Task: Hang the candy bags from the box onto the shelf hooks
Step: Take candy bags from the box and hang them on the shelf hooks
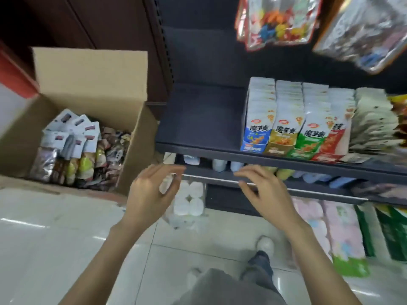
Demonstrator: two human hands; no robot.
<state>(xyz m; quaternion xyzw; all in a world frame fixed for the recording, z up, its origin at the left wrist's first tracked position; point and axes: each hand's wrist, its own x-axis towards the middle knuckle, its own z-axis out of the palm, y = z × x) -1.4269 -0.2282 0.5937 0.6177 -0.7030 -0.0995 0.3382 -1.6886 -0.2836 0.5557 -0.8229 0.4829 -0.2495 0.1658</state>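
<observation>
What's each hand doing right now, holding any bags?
Left hand: open, fingers relaxed, holding nothing.
Right hand: open, fingers spread, holding nothing.
The candy bags are in the box.

So the open cardboard box (88, 102) is sitting on the floor (55, 234) left of the shelf unit (204, 115), with candy bags (77, 150) standing packed inside it. Snack packets (290, 122) are lining the shelf's right part, more bags (277, 20) are hanging above them, and both hands, left hand (152, 192) and right hand (264, 192), are hovering in front of the shelf edge.
</observation>
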